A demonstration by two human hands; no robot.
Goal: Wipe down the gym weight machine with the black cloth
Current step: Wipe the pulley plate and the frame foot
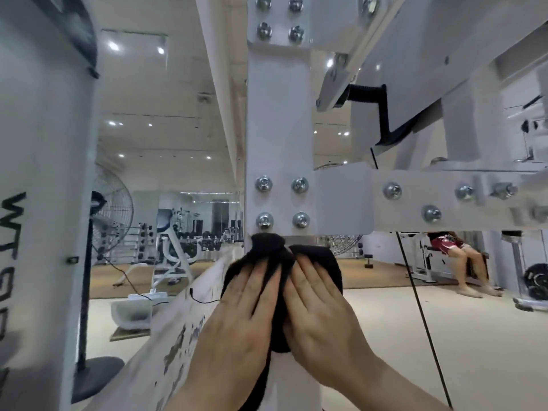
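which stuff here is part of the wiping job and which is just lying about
Part of the job:
- black cloth
- left hand and right hand, both pressing the cloth flat
- white machine post

Just lying about:
- standing fan
- dumbbell rack
- seated person

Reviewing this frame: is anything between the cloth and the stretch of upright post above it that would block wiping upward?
Yes. Both hands, left hand and right hand, press the black cloth against the white post. Directly above sits a plate with four protruding bolts; the cloth's top edge nearly touches it.

sideways letters "WT" on white panel (44,203), rest unreadable
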